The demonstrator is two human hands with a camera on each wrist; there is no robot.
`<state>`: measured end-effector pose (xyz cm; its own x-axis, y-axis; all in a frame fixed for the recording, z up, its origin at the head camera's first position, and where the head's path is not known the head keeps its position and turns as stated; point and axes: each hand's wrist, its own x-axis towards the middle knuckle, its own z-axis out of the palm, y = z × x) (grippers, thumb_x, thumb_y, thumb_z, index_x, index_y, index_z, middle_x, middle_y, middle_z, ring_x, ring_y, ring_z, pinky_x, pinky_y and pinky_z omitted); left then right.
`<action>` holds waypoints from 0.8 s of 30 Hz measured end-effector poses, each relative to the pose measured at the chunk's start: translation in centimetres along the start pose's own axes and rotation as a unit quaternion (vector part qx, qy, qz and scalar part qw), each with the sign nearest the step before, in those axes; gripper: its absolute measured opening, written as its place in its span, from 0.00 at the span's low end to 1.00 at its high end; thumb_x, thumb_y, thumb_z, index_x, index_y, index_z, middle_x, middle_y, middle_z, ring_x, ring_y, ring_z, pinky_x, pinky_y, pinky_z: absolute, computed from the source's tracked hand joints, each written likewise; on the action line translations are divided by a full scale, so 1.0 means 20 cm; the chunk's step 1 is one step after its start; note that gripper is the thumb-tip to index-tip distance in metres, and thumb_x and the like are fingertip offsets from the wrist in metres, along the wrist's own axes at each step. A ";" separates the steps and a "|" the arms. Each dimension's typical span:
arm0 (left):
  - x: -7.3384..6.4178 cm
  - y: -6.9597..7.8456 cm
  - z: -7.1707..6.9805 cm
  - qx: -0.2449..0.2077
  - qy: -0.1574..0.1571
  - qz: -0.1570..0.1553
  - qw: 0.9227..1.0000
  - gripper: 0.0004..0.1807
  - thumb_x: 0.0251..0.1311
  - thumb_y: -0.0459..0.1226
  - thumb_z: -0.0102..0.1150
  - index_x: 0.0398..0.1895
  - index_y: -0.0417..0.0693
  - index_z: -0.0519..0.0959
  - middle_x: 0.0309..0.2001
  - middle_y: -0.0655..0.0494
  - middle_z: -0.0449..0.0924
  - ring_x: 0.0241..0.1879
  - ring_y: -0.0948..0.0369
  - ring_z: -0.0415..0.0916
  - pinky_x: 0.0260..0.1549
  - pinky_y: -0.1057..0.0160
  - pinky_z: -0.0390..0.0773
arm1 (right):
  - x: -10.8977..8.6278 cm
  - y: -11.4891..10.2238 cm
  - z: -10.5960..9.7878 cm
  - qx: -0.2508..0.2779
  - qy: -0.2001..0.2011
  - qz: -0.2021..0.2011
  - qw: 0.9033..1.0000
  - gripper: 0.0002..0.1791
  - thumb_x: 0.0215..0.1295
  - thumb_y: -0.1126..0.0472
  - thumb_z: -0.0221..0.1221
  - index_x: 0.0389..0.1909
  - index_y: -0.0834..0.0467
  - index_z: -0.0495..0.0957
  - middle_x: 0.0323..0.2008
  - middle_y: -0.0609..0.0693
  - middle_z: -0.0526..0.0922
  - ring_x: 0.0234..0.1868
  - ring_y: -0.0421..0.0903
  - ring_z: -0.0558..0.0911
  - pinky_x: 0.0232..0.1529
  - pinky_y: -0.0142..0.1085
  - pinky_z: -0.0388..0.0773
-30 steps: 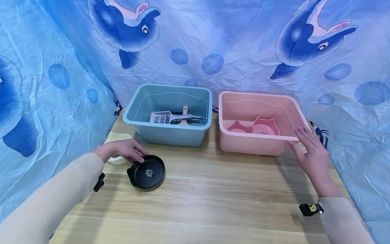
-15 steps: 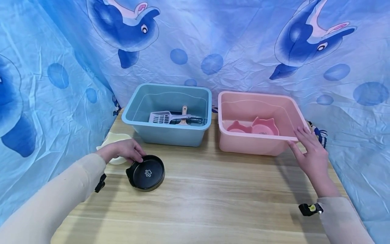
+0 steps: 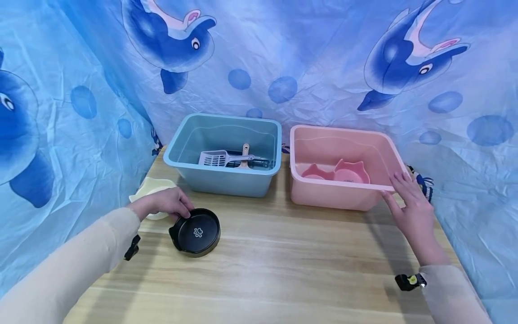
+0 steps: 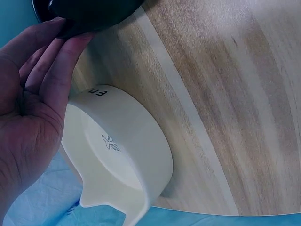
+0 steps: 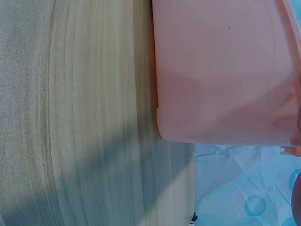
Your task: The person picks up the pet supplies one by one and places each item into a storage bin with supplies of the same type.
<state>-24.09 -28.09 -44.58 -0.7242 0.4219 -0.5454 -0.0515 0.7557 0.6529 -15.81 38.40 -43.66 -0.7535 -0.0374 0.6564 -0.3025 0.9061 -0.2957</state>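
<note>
My left hand [image 3: 171, 201] pinches the rim of a round black pet bowl [image 3: 202, 240] by its cat ears, thumb at the inner side. A white paw print marks the bowl's inside. In the left wrist view the black bowl [image 4: 101, 14] shows only in part at the top. Behind the hand a cream cat-ear bowl [image 4: 155, 141] stands on the table. My right hand [image 3: 414, 209] touches the front right corner of a pink bin [image 3: 332, 195], fingers extended along its rim. Two pink cat-ear bowls [image 3: 351, 173] lie inside that bin.
Left of the pink bin stands a blue bin [image 3: 226, 182]. It holds a lilac litter scoop [image 3: 214, 158], a tool with a pale pink handle [image 3: 245, 150] and dark items beneath. A blue dolphin-print cloth [image 3: 323, 58] hangs behind and beside the wooden table [image 3: 283, 261].
The head view has tilted a little. Both hands keep their places, the left at the black bowl and the right at the pink bin's corner.
</note>
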 end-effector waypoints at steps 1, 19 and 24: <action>0.00 0.00 0.00 -0.001 -0.001 0.001 1.000 0.15 0.62 0.29 0.71 0.51 0.32 0.88 0.44 0.47 0.90 0.36 0.61 0.85 0.40 0.54 0.90 | 0.00 0.00 0.00 0.000 0.000 0.000 1.000 0.31 0.70 0.52 0.71 0.70 0.59 0.79 0.70 0.62 0.78 0.76 0.59 0.72 0.83 0.46 0.57; -0.23 0.22 -0.07 -0.015 -0.025 0.046 0.999 0.17 0.62 0.29 0.69 0.53 0.29 0.86 0.46 0.45 0.91 0.43 0.59 0.88 0.41 0.55 0.91 | -0.02 -0.01 -0.02 -0.019 -0.010 -0.004 1.000 0.34 0.66 0.57 0.74 0.72 0.57 0.78 0.70 0.61 0.78 0.76 0.59 0.73 0.81 0.51 0.60; -0.29 0.36 -0.13 0.000 -0.041 0.066 0.997 0.18 0.63 0.29 0.69 0.55 0.29 0.86 0.45 0.45 0.91 0.46 0.58 0.88 0.42 0.54 0.91 | -0.01 -0.01 -0.02 -0.023 -0.007 -0.005 1.000 0.33 0.67 0.54 0.73 0.72 0.57 0.78 0.69 0.61 0.79 0.76 0.59 0.73 0.80 0.53 0.62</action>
<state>-22.14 -26.45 -35.41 -0.6657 0.5571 -0.4965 0.0400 0.6910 0.7217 -15.29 38.38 -43.44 -0.7582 -0.0525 0.6499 -0.2833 0.9243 -0.2558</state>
